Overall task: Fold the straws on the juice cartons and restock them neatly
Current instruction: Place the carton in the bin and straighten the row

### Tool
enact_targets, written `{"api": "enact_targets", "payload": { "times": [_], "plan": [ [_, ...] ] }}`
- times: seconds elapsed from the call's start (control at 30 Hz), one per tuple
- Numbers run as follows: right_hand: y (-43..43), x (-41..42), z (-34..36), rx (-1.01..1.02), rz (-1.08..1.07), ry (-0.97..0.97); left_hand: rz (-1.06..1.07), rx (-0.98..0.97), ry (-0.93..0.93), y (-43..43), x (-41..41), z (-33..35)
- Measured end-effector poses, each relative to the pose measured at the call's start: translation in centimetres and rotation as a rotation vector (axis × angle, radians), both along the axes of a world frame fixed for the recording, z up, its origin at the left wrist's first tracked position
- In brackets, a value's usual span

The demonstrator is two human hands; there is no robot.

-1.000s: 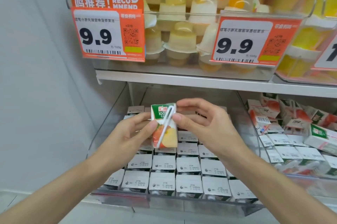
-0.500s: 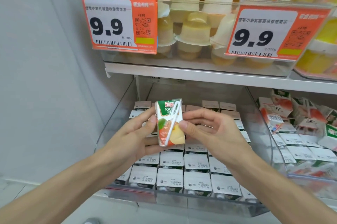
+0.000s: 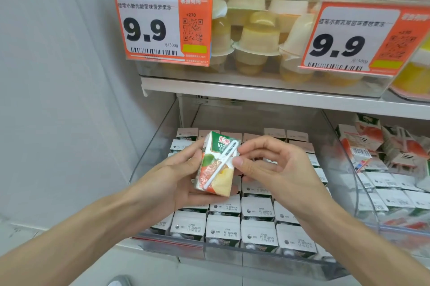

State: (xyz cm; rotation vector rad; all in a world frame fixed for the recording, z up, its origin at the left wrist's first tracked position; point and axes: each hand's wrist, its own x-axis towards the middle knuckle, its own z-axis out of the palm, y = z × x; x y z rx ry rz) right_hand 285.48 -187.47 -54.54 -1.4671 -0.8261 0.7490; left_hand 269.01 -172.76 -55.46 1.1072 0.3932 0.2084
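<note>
A small juice carton with green top and fruit print is held tilted above the clear bin. My left hand grips it from the left and below. A white wrapped straw lies diagonally across the carton's face. My right hand is at the carton's right edge, thumb and forefinger pinching at the straw's upper end. Below the hands, several cartons stand in neat rows in the bin, white tops up.
A second clear bin on the right holds several cartons lying jumbled. The shelf above carries jelly cups behind two orange 9.9 price tags. A grey wall closes the left side.
The carton and both hands have dropped slightly and the carton now tilts more to the left. My right fingers have stayed at the straw's upper end.
</note>
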Motion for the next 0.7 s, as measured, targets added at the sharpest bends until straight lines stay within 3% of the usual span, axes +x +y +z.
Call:
{"api": "enact_targets", "payload": {
  "times": [0.3, 0.47, 0.7],
  "plan": [
    [0.67, -0.65, -0.38, -0.044, 0.114, -0.016, 0.092, 0.252, 0.016, 0.19, -0.24, -1.02],
    [0.75, -0.14, -0.35, -0.014, 0.102, -0.013, 0.009, 0.269, -0.029, 0.46, -0.41, -0.66],
    [0.74, -0.1, -0.88, -0.045, 0.092, -0.081, 0.069, 0.312, 0.023, 0.69, -0.41, -0.9]
  ]
}}
